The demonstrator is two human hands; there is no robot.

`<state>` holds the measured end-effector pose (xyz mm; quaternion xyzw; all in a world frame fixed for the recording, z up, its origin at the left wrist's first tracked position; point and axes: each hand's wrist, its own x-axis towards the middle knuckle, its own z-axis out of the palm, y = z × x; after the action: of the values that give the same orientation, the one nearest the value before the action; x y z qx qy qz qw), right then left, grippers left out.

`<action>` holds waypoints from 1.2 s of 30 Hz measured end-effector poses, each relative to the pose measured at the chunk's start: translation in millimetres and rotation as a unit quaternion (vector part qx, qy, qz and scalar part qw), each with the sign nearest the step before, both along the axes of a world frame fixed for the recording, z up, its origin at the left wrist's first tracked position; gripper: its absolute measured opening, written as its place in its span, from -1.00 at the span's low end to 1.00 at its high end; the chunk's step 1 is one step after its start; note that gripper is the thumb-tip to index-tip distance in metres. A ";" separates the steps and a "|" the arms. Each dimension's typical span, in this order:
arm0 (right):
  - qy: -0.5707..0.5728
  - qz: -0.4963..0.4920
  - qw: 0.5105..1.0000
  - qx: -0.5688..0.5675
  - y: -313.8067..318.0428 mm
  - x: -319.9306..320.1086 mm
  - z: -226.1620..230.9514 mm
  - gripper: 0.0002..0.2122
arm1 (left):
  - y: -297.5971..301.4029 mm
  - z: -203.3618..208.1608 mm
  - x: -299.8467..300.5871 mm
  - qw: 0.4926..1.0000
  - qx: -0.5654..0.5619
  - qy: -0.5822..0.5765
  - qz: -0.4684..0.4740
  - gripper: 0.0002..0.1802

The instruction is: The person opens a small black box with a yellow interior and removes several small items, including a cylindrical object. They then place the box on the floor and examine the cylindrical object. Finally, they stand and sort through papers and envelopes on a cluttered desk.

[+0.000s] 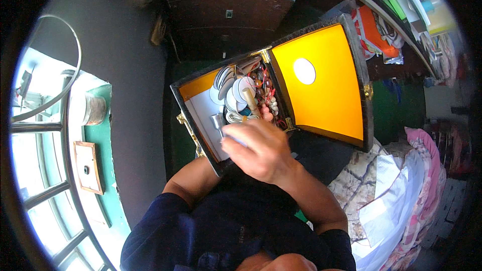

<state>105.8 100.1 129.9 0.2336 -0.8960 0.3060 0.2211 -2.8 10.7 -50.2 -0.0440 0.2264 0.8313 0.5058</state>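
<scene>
A black box (176, 101) with yellow lining and brass clasps stands tilted in front of my body, its yellow-lined lid (329, 100) swung out to the right. My right hand (261, 153) is over the near part of the box, slightly blurred, fingers pinched together. From its fingertips sticks a small silver metal piece (217, 120) with a wider end and a thin stem. Beyond the hand lie round white discs (236, 90), a pale wooden stick (250, 101), a coiled white cord (236, 117) and strings of brown beads (259, 83). My left forearm (193, 178) goes under the box; the hand itself is hidden.
A dark cabinet (221, 25) with cables and boxes on top stands ahead. To the right are a cluttered shelf (401, 0), an orange bag (376, 32) and crumpled bedding (386, 200). A barred window (45, 170) and a small wooden frame (89, 168) are at the left.
</scene>
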 end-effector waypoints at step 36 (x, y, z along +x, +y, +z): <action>-0.064 -0.102 0.992 0.021 -3.6 0.0 -19.1 -0.47 | 2.4 -20.2 -0.3 0.999 -0.001 -0.026 -0.021 -0.66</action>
<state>105.8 96.5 110.8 0.1252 -0.9338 0.2771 0.1887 -3.1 13.1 -70.3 -0.0610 0.2149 0.8191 0.5284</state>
